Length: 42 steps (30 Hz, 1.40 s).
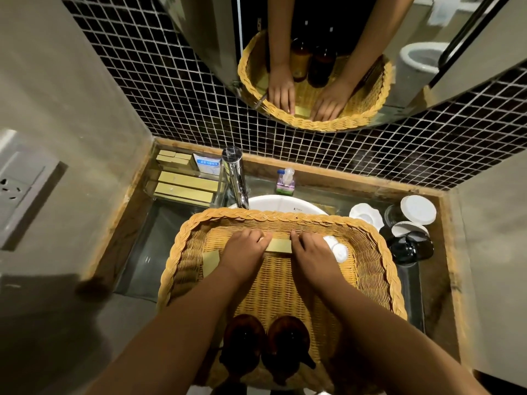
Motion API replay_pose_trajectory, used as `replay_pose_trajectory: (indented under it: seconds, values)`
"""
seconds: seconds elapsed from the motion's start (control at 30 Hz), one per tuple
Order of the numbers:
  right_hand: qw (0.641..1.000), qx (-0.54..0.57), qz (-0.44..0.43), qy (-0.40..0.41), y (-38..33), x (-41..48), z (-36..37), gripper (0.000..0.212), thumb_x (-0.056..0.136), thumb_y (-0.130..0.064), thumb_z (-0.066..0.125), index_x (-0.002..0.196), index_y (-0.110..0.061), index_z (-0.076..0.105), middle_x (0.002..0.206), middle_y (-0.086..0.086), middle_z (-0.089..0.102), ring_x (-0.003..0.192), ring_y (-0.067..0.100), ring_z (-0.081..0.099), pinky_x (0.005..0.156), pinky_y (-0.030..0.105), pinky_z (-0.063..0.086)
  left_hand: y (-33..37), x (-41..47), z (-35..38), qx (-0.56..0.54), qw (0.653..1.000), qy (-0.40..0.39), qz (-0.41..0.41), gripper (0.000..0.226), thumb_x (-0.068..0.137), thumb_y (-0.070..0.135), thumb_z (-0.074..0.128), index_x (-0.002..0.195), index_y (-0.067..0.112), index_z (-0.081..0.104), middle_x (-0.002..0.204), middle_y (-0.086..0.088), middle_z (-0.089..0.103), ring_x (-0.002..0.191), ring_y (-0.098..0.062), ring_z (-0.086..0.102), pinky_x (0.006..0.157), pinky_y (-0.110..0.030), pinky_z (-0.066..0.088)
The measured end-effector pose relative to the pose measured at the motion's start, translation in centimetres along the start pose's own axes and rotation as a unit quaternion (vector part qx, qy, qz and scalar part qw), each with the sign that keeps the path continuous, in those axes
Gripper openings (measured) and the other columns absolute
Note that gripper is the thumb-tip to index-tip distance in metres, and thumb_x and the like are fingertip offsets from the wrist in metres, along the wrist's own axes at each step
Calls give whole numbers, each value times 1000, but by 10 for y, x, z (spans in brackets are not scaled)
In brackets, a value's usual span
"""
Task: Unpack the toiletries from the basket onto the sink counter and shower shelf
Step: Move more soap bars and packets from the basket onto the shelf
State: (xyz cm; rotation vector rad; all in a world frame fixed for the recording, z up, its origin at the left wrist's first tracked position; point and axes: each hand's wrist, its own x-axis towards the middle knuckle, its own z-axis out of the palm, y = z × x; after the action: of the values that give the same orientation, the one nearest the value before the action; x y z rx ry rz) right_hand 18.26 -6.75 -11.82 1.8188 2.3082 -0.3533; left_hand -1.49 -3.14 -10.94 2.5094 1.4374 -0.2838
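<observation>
At the centre of the frame, the basket sits over the sink. Inside its far end, the left hand and right hand pinch opposite ends of a small yellow box, fingers curled. A second box lies at the left, white items at the right, two brown bottles at the bottom

The far wall is covered in small dark mosaic tiles with pale grout. A round mirror hangs on it, and a white toilet shows in its reflection. The left wall is plain grey and carries a white socket plate. The right wall is grey too. Below, a chrome tap stands over a white basin. The light is warm and dim.
</observation>
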Motion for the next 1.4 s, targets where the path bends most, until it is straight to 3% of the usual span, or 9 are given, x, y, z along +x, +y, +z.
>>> replay_pose_trajectory:
  seconds: [0.1, 0.2, 0.3, 0.4, 0.67, 0.87, 1.03, 1.2, 1.4]
  values:
    - [998, 60, -11, 10, 2, -4, -15, 64, 96, -32, 59, 152, -29, 28, 117, 11, 55, 104, 25, 51, 83, 34, 44, -2, -2, -14, 12, 1000, -6, 15, 68, 96, 41, 53, 157, 27, 26, 147, -10, 46, 129, -29, 43, 102, -38, 37]
    - [993, 109, -41, 29, -2, -11, -42, 48, 98, -43, 48, 145, -41, 38, 118, 6, 56, 104, 27, 54, 84, 38, 47, -7, -3, -40, 58, 998, -17, 20, 76, 96, 34, 59, 158, 33, 16, 155, -10, 34, 138, -30, 34, 112, -41, 32]
    - [992, 0, -121, 48, 1, -8, -65, 74, 90, -27, 68, 153, -35, 29, 123, 16, 58, 106, 33, 57, 86, 42, 52, -10, -6, -64, 79, 997, 17, 20, 79, 96, 26, 61, 158, 36, 13, 155, -9, 34, 141, -30, 32, 116, -42, 30]
    - [990, -43, -115, 62, 1, -3, -100, 82, 85, -15, 69, 154, -35, 29, 131, 17, 56, 113, 35, 56, 92, 43, 49, -15, -9, -94, 85, 995, 45, 11, 75, 98, 22, 58, 157, 39, 14, 154, -9, 36, 141, -30, 33, 114, -42, 34]
    - [984, -96, -115, 98, -12, 11, -186, 89, 69, -20, 86, 148, -30, 45, 124, 15, 62, 101, 31, 61, 80, 41, 52, -33, -13, -172, 105, 987, 118, 1, 74, 95, 22, 61, 157, 33, 21, 148, -9, 42, 132, -29, 42, 107, -39, 37]
    - [978, -120, -131, 111, -29, 34, -213, 82, 84, -6, 69, 154, -24, 31, 144, 17, 50, 114, 34, 55, 92, 45, 51, -58, -20, -201, 116, 984, 131, -27, 76, 90, 25, 68, 154, 31, 27, 140, -9, 49, 126, -28, 46, 106, -42, 42]
    - [972, -134, -159, 110, -51, 59, -220, 78, 94, -15, 60, 157, -31, 18, 153, 13, 38, 125, 33, 46, 99, 46, 45, -86, -28, -201, 117, 984, 123, -59, 74, 93, 23, 65, 155, 34, 25, 144, -8, 47, 130, -27, 45, 107, -40, 42]
    - [966, -142, -195, 95, -88, 97, -220, 76, 96, -24, 59, 157, -33, 14, 154, 13, 36, 127, 34, 43, 98, 45, 43, -134, -39, -187, 104, 985, 105, -91, 70, 97, 21, 57, 155, 37, 23, 151, -6, 42, 136, -27, 43, 104, -39, 43]
    - [967, -120, -221, 34, -150, 144, -206, 81, 94, -13, 59, 158, -31, 12, 149, 19, 36, 133, 36, 37, 100, 46, 43, -189, -47, -167, 102, 980, 77, -152, 61, 102, 18, 44, 156, 36, 23, 154, -9, 36, 141, -29, 36, 108, -41, 35]
